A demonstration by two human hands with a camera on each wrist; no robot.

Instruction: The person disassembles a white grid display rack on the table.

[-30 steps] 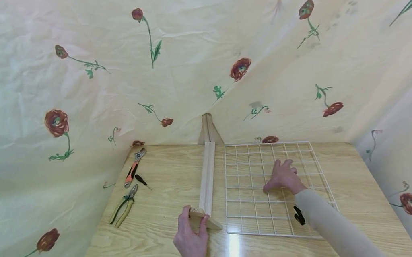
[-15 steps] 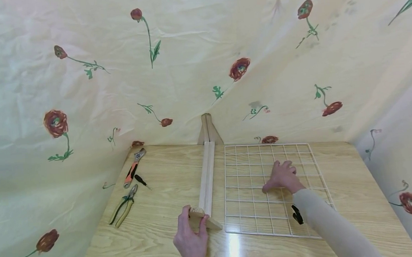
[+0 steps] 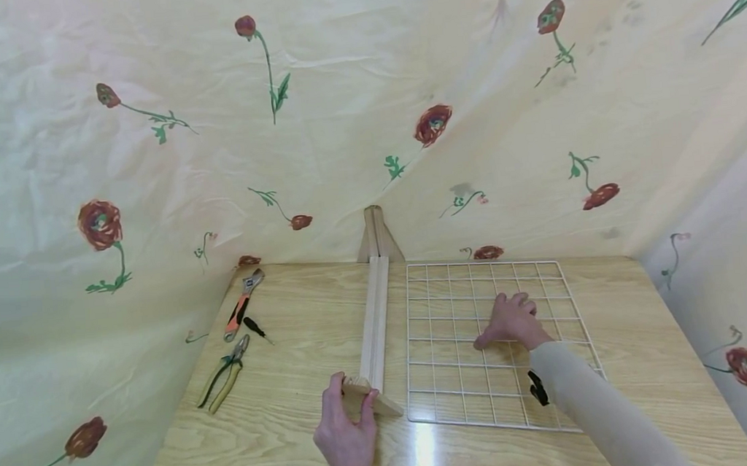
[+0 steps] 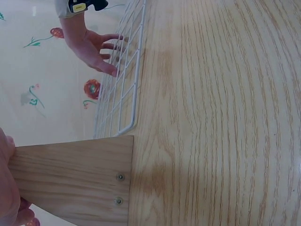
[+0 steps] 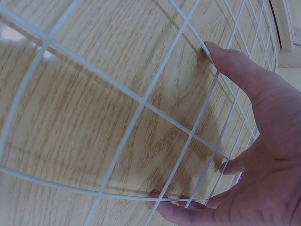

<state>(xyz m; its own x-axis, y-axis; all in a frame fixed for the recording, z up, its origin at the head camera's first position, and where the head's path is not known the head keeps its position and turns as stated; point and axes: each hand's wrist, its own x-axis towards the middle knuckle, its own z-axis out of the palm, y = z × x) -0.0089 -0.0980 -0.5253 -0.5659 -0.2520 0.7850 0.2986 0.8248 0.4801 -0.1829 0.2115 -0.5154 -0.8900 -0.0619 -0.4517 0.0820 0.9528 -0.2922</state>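
Observation:
My left hand [image 3: 346, 434] grips the near wooden end piece [image 3: 388, 405] of a long pale wooden rail [image 3: 375, 320], thumb on one side and fingers on the other. Two screw heads [image 4: 120, 177] show on that board in the left wrist view. A matching end piece [image 3: 380, 238] stands at the rail's far end. To the right, a white wire grid panel [image 3: 408, 341] lies beside the rail, its near-left corner close to the end piece. My right hand [image 3: 512, 322] holds the panel with thumb and fingers spread, fingertips hooked among the wires.
Along the left side of the wood-grain table [image 3: 311, 450] lie an adjustable wrench [image 3: 242, 308], a small black screwdriver [image 3: 258, 328] and pliers [image 3: 229, 372]. A flowered cloth [image 3: 335, 82] hangs behind the table and at both sides.
The wire grid panel and the right hand have shifted very slightly left, toward the rail. My left hand and the wooden end piece have stayed in place.

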